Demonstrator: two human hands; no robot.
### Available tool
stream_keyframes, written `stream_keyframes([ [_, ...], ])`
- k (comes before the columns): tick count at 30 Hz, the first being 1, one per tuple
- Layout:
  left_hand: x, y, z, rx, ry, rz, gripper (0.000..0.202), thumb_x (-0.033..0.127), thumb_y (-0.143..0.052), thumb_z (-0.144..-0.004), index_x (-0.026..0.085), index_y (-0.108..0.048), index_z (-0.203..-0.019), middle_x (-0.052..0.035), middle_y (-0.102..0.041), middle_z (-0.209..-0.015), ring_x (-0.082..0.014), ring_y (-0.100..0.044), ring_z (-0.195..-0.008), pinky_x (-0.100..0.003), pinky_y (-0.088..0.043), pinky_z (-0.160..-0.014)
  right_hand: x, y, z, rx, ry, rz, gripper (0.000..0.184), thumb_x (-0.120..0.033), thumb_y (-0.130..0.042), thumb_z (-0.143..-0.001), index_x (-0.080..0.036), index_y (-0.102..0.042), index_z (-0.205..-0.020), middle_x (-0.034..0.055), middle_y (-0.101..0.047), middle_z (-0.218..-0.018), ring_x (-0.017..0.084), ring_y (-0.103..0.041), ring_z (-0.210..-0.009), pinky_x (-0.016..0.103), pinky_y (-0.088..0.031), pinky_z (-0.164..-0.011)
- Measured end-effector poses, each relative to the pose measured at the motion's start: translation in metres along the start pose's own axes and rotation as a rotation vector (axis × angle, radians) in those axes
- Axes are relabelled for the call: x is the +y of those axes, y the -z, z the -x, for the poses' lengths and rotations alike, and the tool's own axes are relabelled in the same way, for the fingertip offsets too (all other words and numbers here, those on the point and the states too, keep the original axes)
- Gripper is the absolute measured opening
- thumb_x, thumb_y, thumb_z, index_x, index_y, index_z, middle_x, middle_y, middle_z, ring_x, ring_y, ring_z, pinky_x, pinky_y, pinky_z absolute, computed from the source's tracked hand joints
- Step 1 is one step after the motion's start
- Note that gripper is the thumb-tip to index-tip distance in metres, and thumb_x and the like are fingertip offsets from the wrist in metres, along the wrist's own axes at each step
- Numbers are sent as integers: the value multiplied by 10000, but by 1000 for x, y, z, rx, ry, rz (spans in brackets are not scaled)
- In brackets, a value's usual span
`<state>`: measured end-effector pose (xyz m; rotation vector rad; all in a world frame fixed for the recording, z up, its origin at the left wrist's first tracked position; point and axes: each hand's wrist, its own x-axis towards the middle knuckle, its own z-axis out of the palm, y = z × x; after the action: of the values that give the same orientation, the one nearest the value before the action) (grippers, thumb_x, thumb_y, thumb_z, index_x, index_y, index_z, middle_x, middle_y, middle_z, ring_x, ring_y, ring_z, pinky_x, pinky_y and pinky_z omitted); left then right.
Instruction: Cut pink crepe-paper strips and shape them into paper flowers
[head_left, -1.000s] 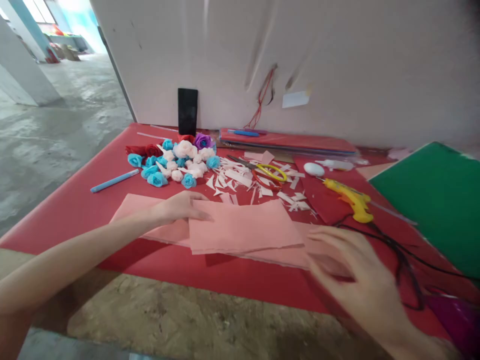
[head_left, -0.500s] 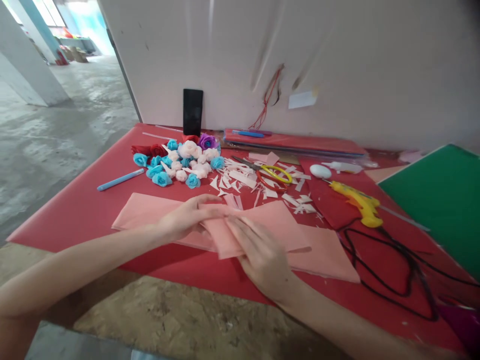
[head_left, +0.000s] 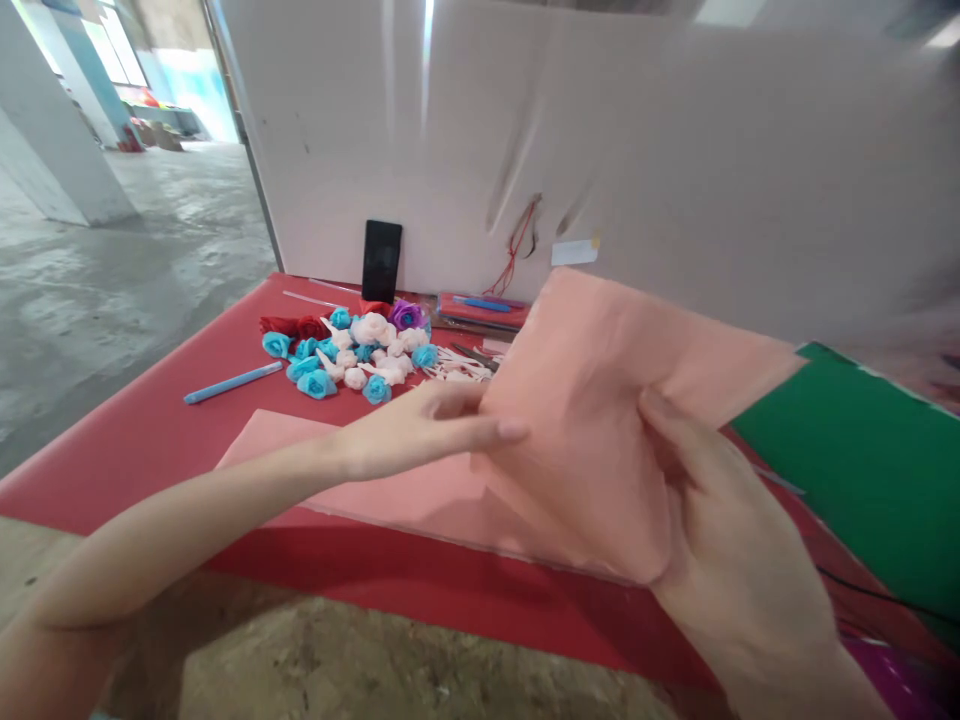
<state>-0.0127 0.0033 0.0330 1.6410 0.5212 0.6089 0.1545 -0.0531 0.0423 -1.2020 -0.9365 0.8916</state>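
Observation:
Both of my hands hold a pink sheet of crepe paper (head_left: 600,400) lifted up off the red table (head_left: 150,430). My left hand (head_left: 427,425) pinches its left edge with fingers pressed together. My right hand (head_left: 720,540) grips the sheet from below, thumb on the front. More pink paper (head_left: 360,480) lies flat on the table under them. The raised sheet hides the scissors and most of the paper scraps.
A heap of small blue, white, red and purple paper flowers (head_left: 352,345) lies behind the paper. A blue pen (head_left: 232,382) lies at the left, a black phone (head_left: 381,260) leans on the white wall. A green sheet (head_left: 870,460) is at the right.
The pink sheet was on the table with both hands on it; now both hands have lifted it up toward the camera. The view has tilted up slightly.

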Motion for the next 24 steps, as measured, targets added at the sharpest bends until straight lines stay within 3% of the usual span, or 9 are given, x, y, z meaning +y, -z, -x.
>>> stream_keyframes([
  [2,-4,-1,0,-86,101,-55,313,380,-602,-722,151,-628,-935,-35,-665,-981,-188,-588,-938,-256,-458,-774,3,4,-4,67,-112,-93,212,-414,-634,-673,-238,-669,-786,-6,-689,-740,171,-647,-674,282,-548,-616],
  [4,-13,-4,4,-100,185,-81,294,333,-642,-679,126,-633,-888,-42,-676,-930,-191,-603,-898,-264,-460,-769,9,7,-8,122,-171,-176,216,-385,-674,-638,-231,-673,-788,-15,-692,-798,164,-648,-725,269,-546,-663],
  [7,-28,-11,13,-115,280,-8,282,315,-654,-660,119,-637,-863,-43,-676,-927,-199,-609,-894,-259,-473,-747,17,11,-12,112,-173,-227,168,-351,-657,-668,-237,-674,-790,-25,-689,-874,142,-637,-813,237,-534,-708],
  [12,-39,-22,32,-198,510,146,368,372,-635,-700,119,-629,-967,-70,-654,-1051,-221,-605,-960,-269,-493,-785,26,15,-15,115,-167,-166,153,-373,-670,-655,-257,-671,-755,-18,-690,-792,161,-632,-817,253,-530,-699],
  [15,-36,-11,39,-226,604,128,376,413,-563,-760,142,-622,-1013,-64,-648,-1071,-194,-634,-873,-235,-506,-687,38,22,-17,62,-137,-25,126,-403,-625,-693,-282,-648,-723,-19,-681,-753,167,-629,-790,258,-517,-670],
  [19,-36,16,35,-333,587,-221,309,430,-579,-738,163,-673,-862,-42,-693,-851,-173,-635,-753,-202,-476,-591,73,29,-12,-20,-181,62,185,-418,-615,-697,-233,-610,-699,-17,-643,-632,184,-613,-664,286,-495,-582],
  [22,-44,24,22,-73,410,-241,240,360,-578,-750,176,-654,-884,-32,-673,-936,-172,-608,-892,-214,-467,-734,99,26,-1,-91,-218,102,244,-429,-609,-696,-185,-606,-695,-18,-602,-552,181,-583,-577,292,-476,-531],
  [24,-50,20,11,89,294,-168,221,326,-614,-717,161,-645,-860,-39,-673,-906,-177,-608,-873,-238,-471,-733,108,24,5,-132,-240,115,266,-433,-613,-694,-167,-605,-699,-22,-591,-539,171,-570,-549,280,-465,-513],
])
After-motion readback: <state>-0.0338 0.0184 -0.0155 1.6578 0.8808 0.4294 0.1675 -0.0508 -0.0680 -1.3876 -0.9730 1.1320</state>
